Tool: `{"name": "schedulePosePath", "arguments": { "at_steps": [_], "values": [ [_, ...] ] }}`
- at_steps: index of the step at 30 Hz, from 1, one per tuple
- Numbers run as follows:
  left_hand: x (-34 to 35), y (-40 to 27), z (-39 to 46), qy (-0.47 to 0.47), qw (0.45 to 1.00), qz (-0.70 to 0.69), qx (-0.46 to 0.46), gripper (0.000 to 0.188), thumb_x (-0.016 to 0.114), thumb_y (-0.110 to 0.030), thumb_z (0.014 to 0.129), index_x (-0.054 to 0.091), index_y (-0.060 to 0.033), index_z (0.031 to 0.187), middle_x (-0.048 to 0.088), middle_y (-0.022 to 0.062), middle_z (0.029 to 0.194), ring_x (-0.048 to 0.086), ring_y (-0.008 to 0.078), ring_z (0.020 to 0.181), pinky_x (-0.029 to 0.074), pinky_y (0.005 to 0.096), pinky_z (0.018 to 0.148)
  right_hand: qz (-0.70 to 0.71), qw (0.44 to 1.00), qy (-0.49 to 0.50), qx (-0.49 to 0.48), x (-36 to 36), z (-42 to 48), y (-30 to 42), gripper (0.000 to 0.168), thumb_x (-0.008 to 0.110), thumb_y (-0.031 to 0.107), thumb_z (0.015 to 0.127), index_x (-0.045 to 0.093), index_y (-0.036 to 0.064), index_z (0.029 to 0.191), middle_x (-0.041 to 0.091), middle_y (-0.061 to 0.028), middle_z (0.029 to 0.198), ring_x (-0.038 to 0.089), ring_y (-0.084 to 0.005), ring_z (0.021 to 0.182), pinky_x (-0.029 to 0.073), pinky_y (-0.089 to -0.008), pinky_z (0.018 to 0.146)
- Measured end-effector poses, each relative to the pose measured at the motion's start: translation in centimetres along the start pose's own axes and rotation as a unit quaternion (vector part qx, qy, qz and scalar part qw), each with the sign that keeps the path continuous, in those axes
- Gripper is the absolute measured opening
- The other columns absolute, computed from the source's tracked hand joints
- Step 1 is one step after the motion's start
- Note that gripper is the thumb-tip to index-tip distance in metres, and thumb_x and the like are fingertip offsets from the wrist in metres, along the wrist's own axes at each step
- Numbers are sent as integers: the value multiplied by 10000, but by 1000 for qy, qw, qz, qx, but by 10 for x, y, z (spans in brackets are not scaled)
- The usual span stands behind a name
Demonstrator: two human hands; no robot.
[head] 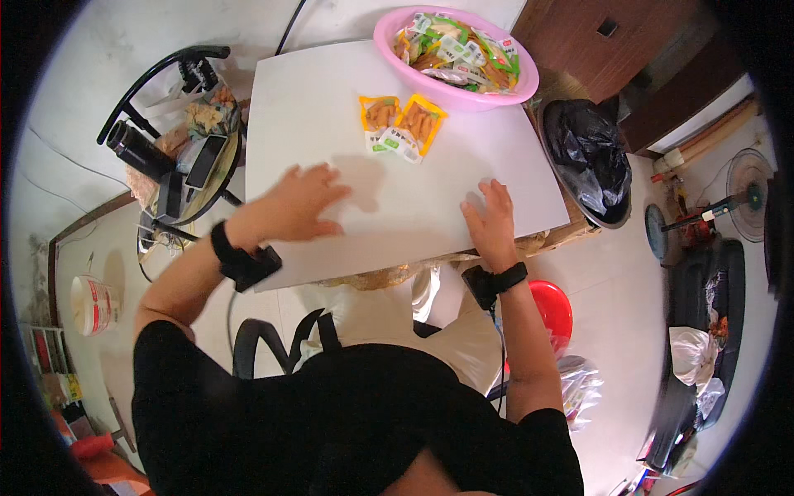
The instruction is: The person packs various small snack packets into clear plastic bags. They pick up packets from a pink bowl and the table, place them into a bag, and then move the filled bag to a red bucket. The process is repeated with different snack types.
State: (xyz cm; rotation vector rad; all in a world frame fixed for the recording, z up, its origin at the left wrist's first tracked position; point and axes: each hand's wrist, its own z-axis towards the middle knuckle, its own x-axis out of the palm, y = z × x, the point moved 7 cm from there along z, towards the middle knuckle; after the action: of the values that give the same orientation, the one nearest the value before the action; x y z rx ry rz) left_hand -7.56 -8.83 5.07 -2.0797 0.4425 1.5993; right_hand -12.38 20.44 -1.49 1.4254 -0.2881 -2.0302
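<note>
My left hand (296,204) is over the left part of a white tabletop board (397,204), fingers spread and holding nothing. Its shadow falls on the board to the right of the fingertips. Near the board's front right edge is my right hand (493,220), also bare of any object, thumb apart from the fingers. Beyond both hands lie two food packets with yellow edges, a left one (379,115) and a right one (422,124), touching or overlapping at their white printed ends. Brown pieces of food show through their clear windows. Each wrist wears a black strapped device.
A pink plastic basin (384,43) heaped with similar packets stands at the board's far edge. On the left, a round-seated chair (226,180) bears a black flask (139,149) and a phone (206,161). A basin holding a black plastic bag (586,142) adjoins the right side.
</note>
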Motion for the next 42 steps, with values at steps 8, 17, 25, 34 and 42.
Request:
{"name": "schedulePosePath", "arguments": {
  "at_steps": [8,17,25,34,42],
  "values": [
    [-26,72,108,-95,993,39,-66,437,598,-239,865,503,-59,1252,508,168,1271,493,342,1175,417,523,928,16,988,93,-124,35,85,94,585,642,305,834,474,-86,1235,425,-274,1342,365,-449,1272,296,-487,1080],
    [3,68,170,-178,982,-20,-68,586,501,-493,893,431,-127,1345,311,150,1465,320,335,1350,337,602,995,-138,966,219,-2,96,137,72,593,655,218,795,430,109,1333,363,-177,1409,334,-441,1300,382,-510,1010],
    [13,76,131,-150,988,8,-29,673,611,-468,813,421,-103,1346,314,148,1461,322,355,1341,343,585,977,-76,970,200,-119,102,122,87,563,606,57,760,446,66,1299,411,-177,1349,335,-448,1297,387,-467,1031],
    [24,74,36,-88,995,5,-49,770,626,-475,822,326,-85,1414,247,192,1492,264,400,1368,278,616,1018,-68,956,223,-177,118,70,166,592,667,134,750,449,36,1292,394,-196,1340,329,-485,1269,419,-499,983],
    [23,155,20,-162,957,-60,-234,679,515,-436,898,297,-79,1434,228,190,1505,226,363,1393,243,633,1039,67,967,169,-178,48,122,169,410,651,199,818,563,40,1185,570,-172,1181,547,-311,1084,444,-411,935]
  ]
}}
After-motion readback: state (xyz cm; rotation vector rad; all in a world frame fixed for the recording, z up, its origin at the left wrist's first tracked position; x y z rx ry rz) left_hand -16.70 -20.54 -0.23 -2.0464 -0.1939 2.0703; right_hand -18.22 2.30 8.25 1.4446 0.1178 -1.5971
